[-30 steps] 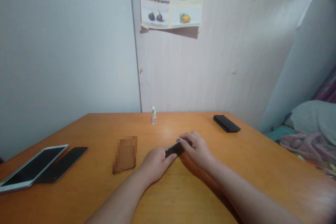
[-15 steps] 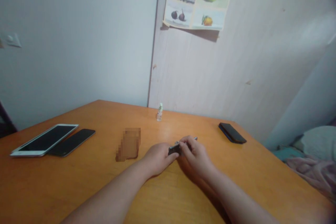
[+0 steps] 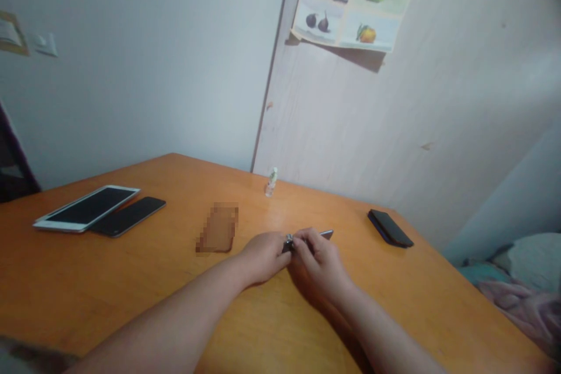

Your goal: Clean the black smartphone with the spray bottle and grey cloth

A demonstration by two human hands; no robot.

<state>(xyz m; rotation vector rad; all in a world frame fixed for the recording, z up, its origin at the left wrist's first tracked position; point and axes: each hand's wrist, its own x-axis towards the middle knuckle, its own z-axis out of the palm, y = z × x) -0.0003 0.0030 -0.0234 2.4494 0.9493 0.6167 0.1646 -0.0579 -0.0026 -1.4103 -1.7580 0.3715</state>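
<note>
My left hand (image 3: 263, 257) is closed round the near-left end of a thin dark flat object with a shiny metal piece (image 3: 288, 240). Most of it is covered by my fingers, so its kind cannot be made out. My right hand (image 3: 322, 263) pinches at the metal piece, its fingertips against my left thumb side. The object's far end pokes out beyond my right knuckles. Left of my hands lies a brownish flat thing (image 3: 219, 229), blurred by pixels. A small clear spray bottle (image 3: 270, 183) stands upright behind them.
A white tablet (image 3: 87, 209) and a black phone (image 3: 129, 216) lie at the left of the wooden table (image 3: 263, 327), edges touching. Near the right edge rests a dark wallet-like item (image 3: 390, 228). Fruit pictures (image 3: 350, 3) hang on the wall behind.
The view has tilted and shifted a little. My right fingers have moved slightly left along the object, and the metal piece shows more clearly between my hands.
</note>
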